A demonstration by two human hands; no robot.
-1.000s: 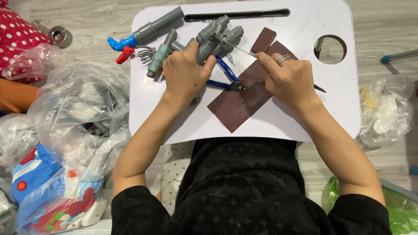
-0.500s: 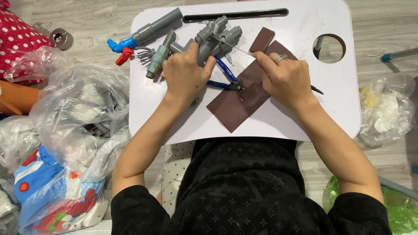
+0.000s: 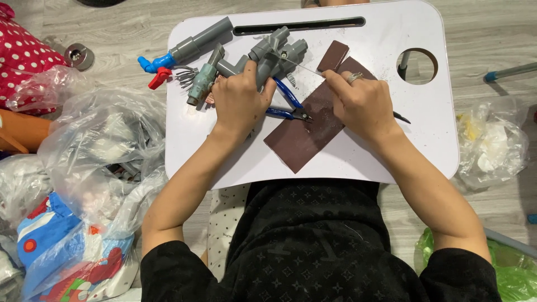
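Observation:
My left hand [image 3: 241, 99] grips a grey plastic model part [image 3: 274, 53] on a white lap tray [image 3: 235, 162]. My right hand [image 3: 361, 103], a ring on one finger, pinches a thin dark tool whose fine tip reaches the grey part. Blue-handled pliers [image 3: 286, 106] lie between my hands, their jaws on a brown strip [image 3: 305, 137]. A smaller brown piece [image 3: 333, 56] lies beside it. Other grey model parts [image 3: 201, 78] lie at the tray's upper left, one a grey tube [image 3: 201, 38] with blue and red ends.
Clear plastic bags [image 3: 100, 145] with toy packaging pile up on the left. A red dotted cloth [image 3: 22, 56] and a small metal cylinder [image 3: 78, 56] lie at far left. Another clear bag [image 3: 495, 142] sits right, a green bag [image 3: 514, 268] at lower right.
Both hands stay at the grey part; the right hand has shifted only slightly with the thin tool.

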